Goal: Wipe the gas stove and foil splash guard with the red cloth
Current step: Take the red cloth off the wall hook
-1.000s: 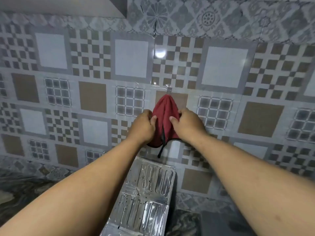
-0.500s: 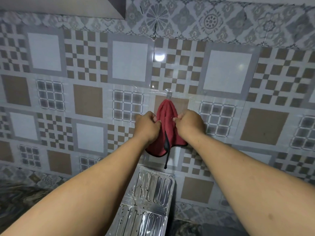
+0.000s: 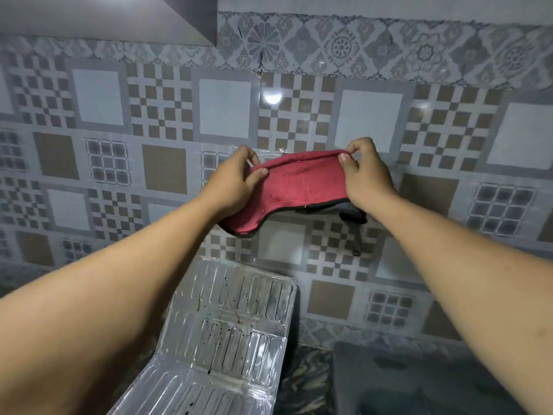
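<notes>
Red cloth [image 3: 299,187] stretched between pinching left hand [image 3: 233,184] and right hand [image 3: 365,172]; tiled wall [image 3: 161,169] behind.

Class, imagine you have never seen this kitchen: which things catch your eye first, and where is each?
First the red cloth, stretched flat in mid-frame before the patterned tile wall, its top edge pinched by the left hand and the right hand. Below it, at bottom centre, stands the shiny foil splash guard, flecked with dark spots.
</notes>
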